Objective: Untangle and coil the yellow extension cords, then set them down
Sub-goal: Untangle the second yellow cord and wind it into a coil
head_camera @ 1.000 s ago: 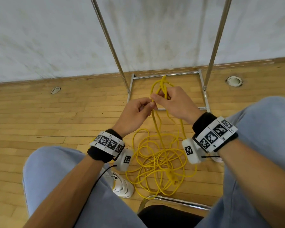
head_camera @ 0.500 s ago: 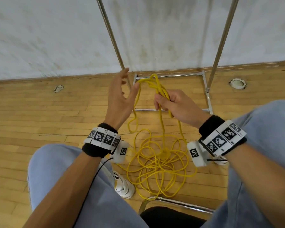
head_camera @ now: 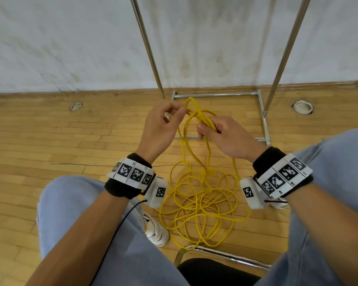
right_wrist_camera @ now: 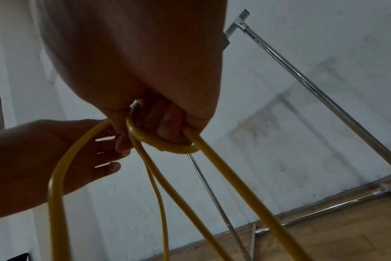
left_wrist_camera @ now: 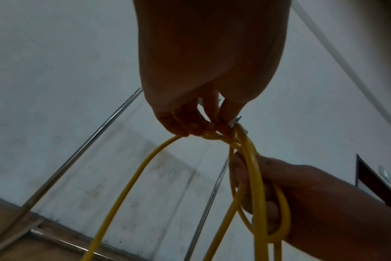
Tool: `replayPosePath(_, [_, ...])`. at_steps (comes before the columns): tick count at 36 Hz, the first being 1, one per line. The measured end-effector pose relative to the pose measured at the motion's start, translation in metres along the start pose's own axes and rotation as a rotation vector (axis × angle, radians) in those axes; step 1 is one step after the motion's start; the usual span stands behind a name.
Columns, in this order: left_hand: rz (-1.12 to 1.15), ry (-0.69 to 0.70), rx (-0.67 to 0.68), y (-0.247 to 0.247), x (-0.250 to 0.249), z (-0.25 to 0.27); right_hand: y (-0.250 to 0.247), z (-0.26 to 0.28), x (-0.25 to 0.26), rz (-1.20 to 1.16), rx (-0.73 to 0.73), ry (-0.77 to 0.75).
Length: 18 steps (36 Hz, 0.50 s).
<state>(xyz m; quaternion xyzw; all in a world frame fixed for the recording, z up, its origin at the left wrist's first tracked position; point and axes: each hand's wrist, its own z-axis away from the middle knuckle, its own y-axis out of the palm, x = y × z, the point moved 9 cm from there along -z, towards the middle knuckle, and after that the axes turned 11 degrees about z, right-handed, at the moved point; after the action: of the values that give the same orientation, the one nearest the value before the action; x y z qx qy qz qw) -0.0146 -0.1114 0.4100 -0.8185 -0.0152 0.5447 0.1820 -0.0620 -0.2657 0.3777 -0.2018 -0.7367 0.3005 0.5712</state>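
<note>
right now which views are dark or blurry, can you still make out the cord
Head view: evenly lit and sharp, with the yellow cord clear between the left hand and right hand. Both wrist views: hands backlit against the pale wall, nearly silhouetted; the nearest cord strands look slightly soft, but readable.

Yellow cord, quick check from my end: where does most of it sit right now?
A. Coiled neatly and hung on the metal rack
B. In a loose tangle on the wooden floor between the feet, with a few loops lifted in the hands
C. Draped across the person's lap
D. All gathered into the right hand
B: the yellow cord lies mostly tangled on the wooden floor, while the right hand grips a few loops and the left hand pinches one.
</note>
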Motion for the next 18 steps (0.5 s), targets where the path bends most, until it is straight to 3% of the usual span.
replayPosePath(2, [-0.032,0.017,-0.024,-0.006,-0.001,-0.003,0.003,0.0,0.004,0.009,0.025,-0.044])
replayPosePath(5, [-0.106,0.049,0.051,-0.004,-0.006,-0.005,0.004,0.001,0.008,0.012,0.046,-0.086])
replayPosePath(10, [-0.2,0.01,0.102,-0.006,-0.003,-0.005,0.003,0.003,0.001,0.049,0.054,-0.039])
replayPosePath(13, [-0.327,0.083,0.128,-0.008,-0.008,-0.003,0.007,0.001,-0.004,0.059,0.084,-0.02])
replayPosePath(16, [-0.438,0.202,0.039,-0.019,-0.021,-0.002,0.011,-0.002,-0.012,0.045,0.107,0.033])
replayPosePath(18, [-0.429,0.205,-0.088,-0.035,-0.026,-0.004,0.014,-0.004,-0.015,0.036,0.115,0.047])
